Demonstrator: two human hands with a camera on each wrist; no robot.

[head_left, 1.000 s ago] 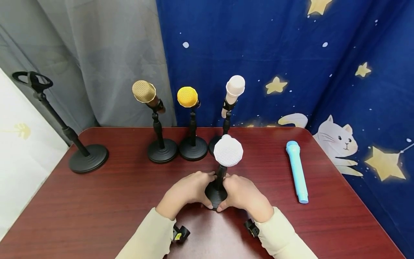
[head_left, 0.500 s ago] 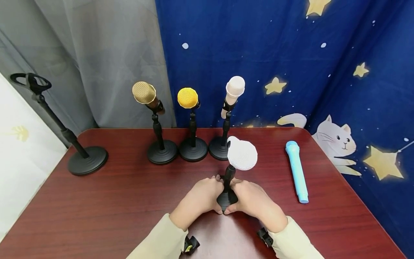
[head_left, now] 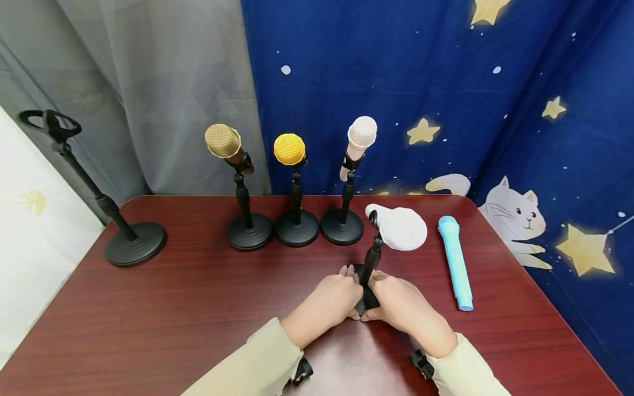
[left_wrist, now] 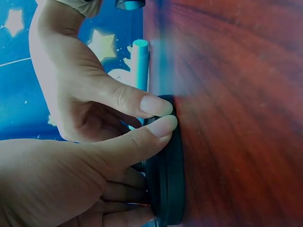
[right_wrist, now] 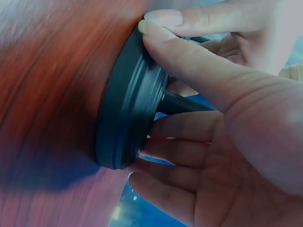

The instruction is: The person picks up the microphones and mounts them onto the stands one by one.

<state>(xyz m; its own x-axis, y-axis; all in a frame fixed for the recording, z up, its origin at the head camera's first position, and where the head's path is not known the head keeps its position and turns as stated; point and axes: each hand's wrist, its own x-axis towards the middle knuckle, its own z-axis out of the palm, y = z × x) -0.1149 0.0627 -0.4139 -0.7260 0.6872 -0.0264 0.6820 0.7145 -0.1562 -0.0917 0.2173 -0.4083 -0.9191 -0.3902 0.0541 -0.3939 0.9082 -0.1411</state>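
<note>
A black desktop microphone stand bears a white microphone with its mesh head turned to the right. Both hands grip the stand's round base, low at the tabletop. My left hand holds its left side and my right hand its right side. In the left wrist view, the thumb tips meet on the near rim of the base. Fingers of the right hand reach along the base's far side in the right wrist view, beside the black pole.
Behind stand three black stands with a gold microphone, a yellow microphone and a white microphone. At far left is a stand with an open clip. A light-blue microphone lies on the red-brown table at right.
Both hands have moved right, carrying the stand and its white microphone with them. The microphone's head has swung from facing nearer to me toward the right. The other stands stay put.
</note>
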